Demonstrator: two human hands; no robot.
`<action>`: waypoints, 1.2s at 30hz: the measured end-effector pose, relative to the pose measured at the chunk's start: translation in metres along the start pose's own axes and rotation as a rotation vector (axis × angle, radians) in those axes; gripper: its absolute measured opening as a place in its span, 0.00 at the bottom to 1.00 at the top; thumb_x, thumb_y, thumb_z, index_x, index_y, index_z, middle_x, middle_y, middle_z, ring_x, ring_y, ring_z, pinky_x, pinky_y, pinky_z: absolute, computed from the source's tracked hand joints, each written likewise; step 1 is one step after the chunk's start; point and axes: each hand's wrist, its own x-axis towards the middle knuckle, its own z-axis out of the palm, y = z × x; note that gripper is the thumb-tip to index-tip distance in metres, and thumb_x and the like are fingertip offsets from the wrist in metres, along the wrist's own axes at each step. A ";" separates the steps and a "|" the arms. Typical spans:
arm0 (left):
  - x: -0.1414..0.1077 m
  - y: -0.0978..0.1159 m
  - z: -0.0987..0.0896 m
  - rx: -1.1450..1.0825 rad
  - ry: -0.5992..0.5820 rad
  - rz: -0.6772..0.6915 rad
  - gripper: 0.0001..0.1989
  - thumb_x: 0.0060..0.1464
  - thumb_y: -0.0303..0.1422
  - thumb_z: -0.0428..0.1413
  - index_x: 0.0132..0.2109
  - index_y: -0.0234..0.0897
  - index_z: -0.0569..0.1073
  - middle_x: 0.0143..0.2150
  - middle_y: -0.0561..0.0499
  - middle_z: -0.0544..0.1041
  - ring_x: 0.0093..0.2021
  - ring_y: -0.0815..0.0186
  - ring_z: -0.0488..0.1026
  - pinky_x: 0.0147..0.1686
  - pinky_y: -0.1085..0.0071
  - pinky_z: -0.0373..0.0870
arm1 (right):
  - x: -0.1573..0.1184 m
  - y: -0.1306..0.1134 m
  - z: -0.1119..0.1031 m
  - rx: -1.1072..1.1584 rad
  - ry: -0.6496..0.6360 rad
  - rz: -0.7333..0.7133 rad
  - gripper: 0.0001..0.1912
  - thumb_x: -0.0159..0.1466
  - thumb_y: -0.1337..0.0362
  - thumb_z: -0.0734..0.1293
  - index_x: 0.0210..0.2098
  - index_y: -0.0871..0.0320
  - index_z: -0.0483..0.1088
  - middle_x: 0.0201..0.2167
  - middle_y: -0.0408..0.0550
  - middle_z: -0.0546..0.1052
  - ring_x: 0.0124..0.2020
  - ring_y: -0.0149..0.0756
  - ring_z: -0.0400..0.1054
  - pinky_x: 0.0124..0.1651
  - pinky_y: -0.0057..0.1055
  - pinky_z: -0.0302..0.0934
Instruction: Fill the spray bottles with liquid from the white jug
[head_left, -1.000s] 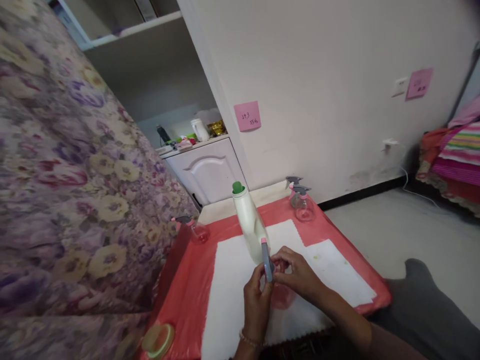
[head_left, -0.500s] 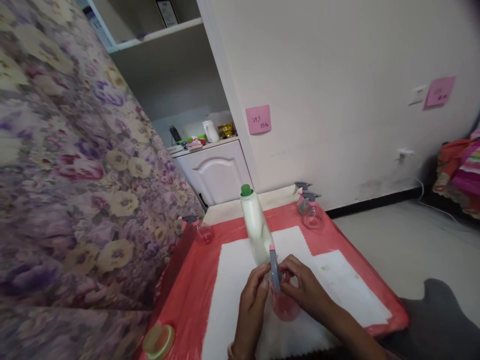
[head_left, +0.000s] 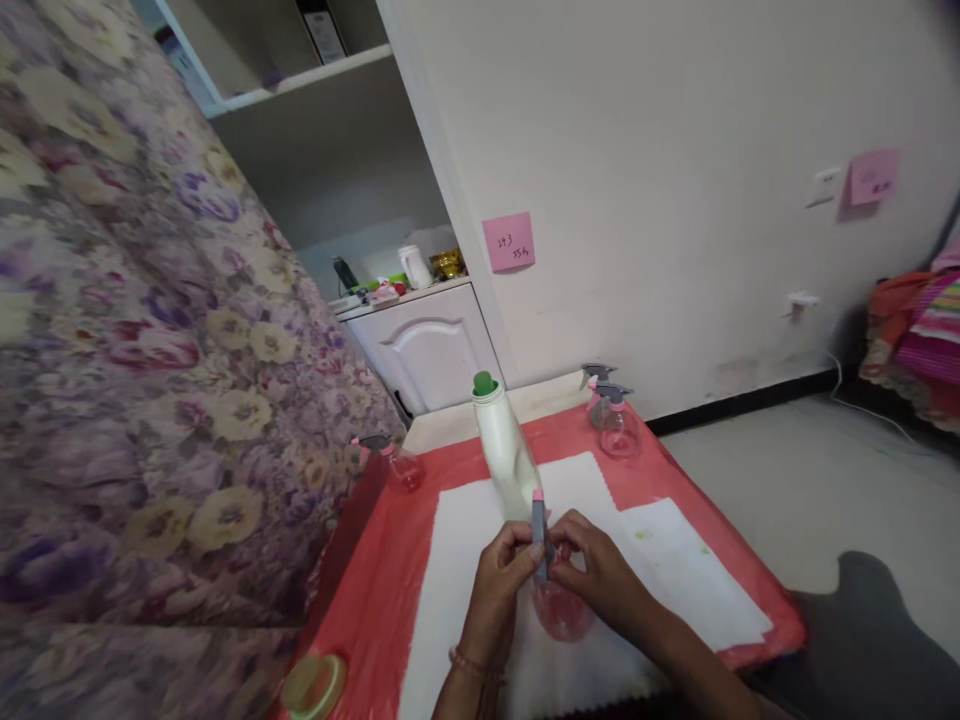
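Observation:
A clear spray bottle [head_left: 562, 612] with a grey and pink spray head [head_left: 538, 535] stands upright on a white cloth [head_left: 442, 570] near the front of the table. Fingers of my left hand [head_left: 499, 580] are closed on the spray head from the left. My right hand [head_left: 589, 570] pinches the neck area of the same head from the right. Just behind stands a pale green-white bottle [head_left: 504, 445] with a green cap [head_left: 484, 383]. Farther back on the right are two more spray bottles [head_left: 619, 435], and another spray bottle [head_left: 405, 470] is at the back left.
A round yellowish-lidded jar [head_left: 315, 685] sits at the front left of the red-covered table [head_left: 367, 590]. A smaller stained white cloth [head_left: 690, 570] lies at the right. A floral curtain [head_left: 165, 350] hangs along the left side.
My left fingers have closed onto the spray head, where before they were beside it. The whole view has shifted slightly.

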 end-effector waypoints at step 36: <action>-0.008 -0.017 0.015 0.164 0.268 0.046 0.13 0.54 0.43 0.60 0.36 0.37 0.69 0.32 0.54 0.70 0.34 0.65 0.67 0.36 0.71 0.64 | -0.002 0.011 0.010 -0.054 0.073 -0.134 0.05 0.58 0.68 0.67 0.32 0.55 0.66 0.35 0.45 0.70 0.39 0.39 0.64 0.44 0.35 0.59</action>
